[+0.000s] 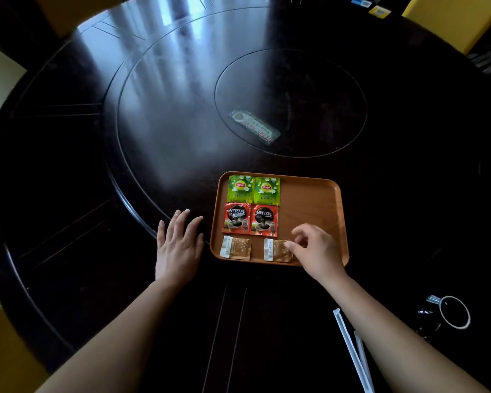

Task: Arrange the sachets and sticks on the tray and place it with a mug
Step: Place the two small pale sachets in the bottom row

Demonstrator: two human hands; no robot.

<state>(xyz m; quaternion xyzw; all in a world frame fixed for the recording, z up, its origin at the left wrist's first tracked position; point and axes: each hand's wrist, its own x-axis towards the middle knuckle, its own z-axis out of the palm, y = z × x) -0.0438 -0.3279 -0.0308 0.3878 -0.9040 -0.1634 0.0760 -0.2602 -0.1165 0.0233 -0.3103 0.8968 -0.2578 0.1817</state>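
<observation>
An orange-brown tray lies on the dark round table. Its left half holds two green Lipton sachets at the back, two red Nescafe sachets in the middle, and a tan sugar sachet at the front left. My right hand pinches the right end of a second tan sachet lying on the tray's front. My left hand rests flat on the table just left of the tray. Two white wrapped sticks lie near the front right, partly under my right forearm. A dark mug with a white rim stands at the right.
A remote control in a clear sleeve lies on the inner turntable behind the tray. Yellow chairs stand around the table. The tray's right half is bare wood.
</observation>
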